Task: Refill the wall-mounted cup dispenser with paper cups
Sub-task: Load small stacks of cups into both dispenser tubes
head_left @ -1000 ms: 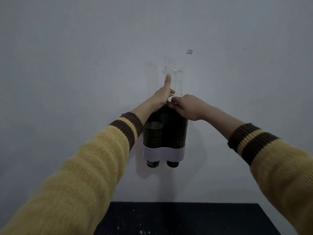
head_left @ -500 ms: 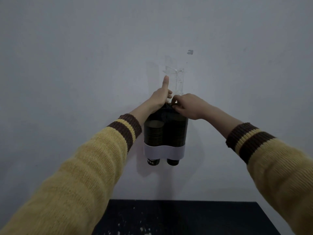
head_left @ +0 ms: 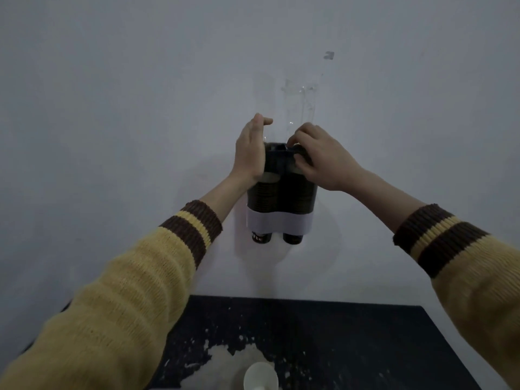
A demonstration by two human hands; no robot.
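Note:
A clear twin-tube cup dispenser (head_left: 298, 108) hangs on the wall, with a white band (head_left: 278, 222) round its lower end. Both tubes hold stacks of dark paper cups (head_left: 298, 198), and two cup bottoms poke out below the band. My left hand (head_left: 249, 152) grips the left tube from the side, fingertips curled over its edge. My right hand (head_left: 319, 156) pinches the top of the right-hand stack with curled fingers. The rim under those fingers is mostly hidden.
Below the dispenser stands a dark table (head_left: 351, 342) with a worn whitish patch. A white cup (head_left: 260, 377) sits at its near edge. The grey wall (head_left: 112, 108) around the dispenser is bare but for a small mark at the upper right.
My left index finger pointed up along the tube; it now curls round the tube. The white rim at my right hand is gone from sight. The view has tilted down, showing more table.

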